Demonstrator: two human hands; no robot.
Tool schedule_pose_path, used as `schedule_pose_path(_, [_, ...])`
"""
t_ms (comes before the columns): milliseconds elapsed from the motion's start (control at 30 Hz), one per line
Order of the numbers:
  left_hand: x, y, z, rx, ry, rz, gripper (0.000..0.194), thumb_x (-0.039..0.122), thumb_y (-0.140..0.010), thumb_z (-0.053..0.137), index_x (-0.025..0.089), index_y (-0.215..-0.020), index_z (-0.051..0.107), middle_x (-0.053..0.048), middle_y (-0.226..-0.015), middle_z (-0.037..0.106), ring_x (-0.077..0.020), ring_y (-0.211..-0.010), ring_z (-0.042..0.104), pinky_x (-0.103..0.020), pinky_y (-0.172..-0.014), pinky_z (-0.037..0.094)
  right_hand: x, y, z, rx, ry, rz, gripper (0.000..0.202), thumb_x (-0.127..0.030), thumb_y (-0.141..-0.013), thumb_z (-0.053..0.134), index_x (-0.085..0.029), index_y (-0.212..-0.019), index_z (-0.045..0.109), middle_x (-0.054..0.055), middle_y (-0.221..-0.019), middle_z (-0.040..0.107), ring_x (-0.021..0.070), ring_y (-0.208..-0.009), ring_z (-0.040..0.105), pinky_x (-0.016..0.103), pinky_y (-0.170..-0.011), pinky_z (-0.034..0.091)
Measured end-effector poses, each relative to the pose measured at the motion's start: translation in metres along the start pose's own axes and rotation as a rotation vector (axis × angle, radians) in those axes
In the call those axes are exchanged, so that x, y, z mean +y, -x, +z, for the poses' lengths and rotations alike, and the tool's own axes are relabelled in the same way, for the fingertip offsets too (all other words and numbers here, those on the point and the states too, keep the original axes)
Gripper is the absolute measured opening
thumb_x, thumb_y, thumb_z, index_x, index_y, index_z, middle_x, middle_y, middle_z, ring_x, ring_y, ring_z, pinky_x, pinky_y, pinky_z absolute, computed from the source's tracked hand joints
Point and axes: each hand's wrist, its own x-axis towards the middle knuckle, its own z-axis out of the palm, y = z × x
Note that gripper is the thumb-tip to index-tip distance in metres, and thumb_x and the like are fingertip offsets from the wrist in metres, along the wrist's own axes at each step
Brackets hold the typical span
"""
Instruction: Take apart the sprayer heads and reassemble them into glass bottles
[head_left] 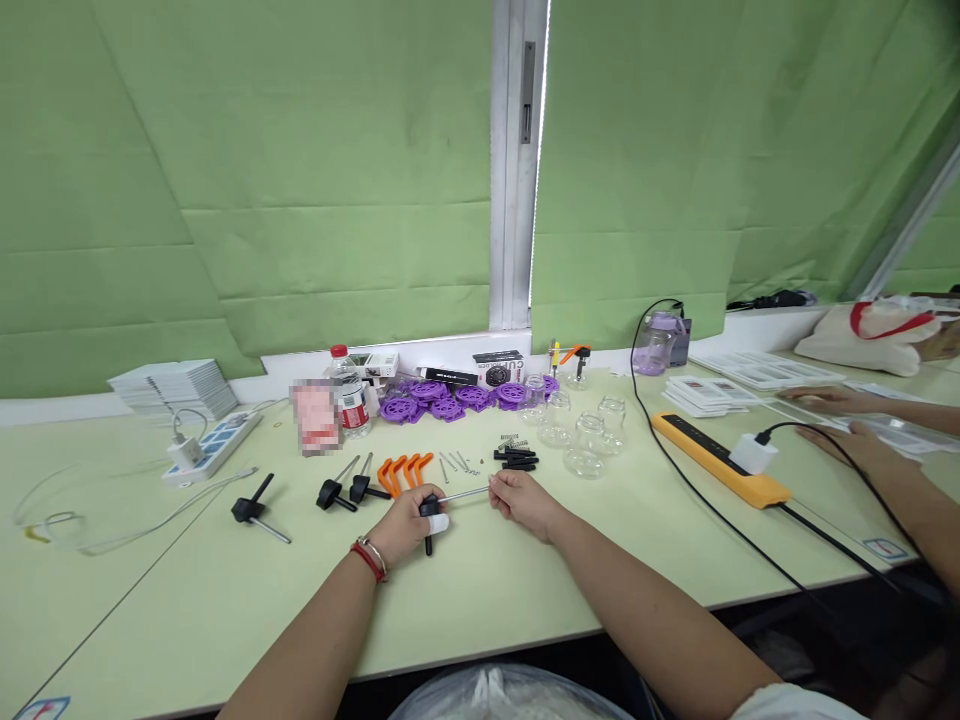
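Note:
My left hand (401, 530), with a white wrap on the thumb, grips a black plastic part (429, 508) with a short black arm pointing down. A thin metal rod (461, 494) sticks out of that part to the right. Closed in a pinch, my right hand (523, 503) holds the rod's far end. Two similar black parts with rods (328, 494) lie just left of my hands, and a third black part (245, 510) is farther left. Beyond my left hand are several orange bent pieces (405, 471), with screws (453, 464) beside them.
Black tubes (516, 459), springs (513, 441) and clear jars (589, 447) are past my right hand. Purple wheel-like parts (450, 402) and a bottle (352, 405) line the back. A yellow power strip (712, 460) and cables lie right, near another person's hands (840, 440). A white power strip (225, 442) is left.

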Motion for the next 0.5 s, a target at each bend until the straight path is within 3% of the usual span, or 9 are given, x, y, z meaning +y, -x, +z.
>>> schedule_pose_path(200, [-0.002,-0.001,0.0,-0.002,-0.005,-0.008,0.026,0.031,-0.065,0.068,0.016,-0.08,0.053,0.003,-0.067,0.047,-0.0097,-0.059,0.04,-0.021,-0.056,0.032,0.0,0.0,-0.001,-0.025,-0.041,-0.027,0.025,-0.037,-0.07,0.064,-0.019,-0.077,0.05,-0.005,-0.06,0.051,0.006,-0.047,0.038,0.02,-0.047,0.028])
schedule_pose_path(500, [0.0,0.0,0.0,-0.003,0.005,-0.006,0.026,0.031,-0.064,0.068,0.016,-0.08,0.054,0.002,-0.07,0.05,-0.0103,-0.06,0.041,-0.022,-0.056,0.033,-0.012,0.006,0.003,-0.017,0.057,0.003,0.029,-0.038,-0.08,0.05,-0.017,-0.061,0.048,-0.005,-0.049,0.045,0.006,-0.042,0.033,0.022,-0.046,0.025])
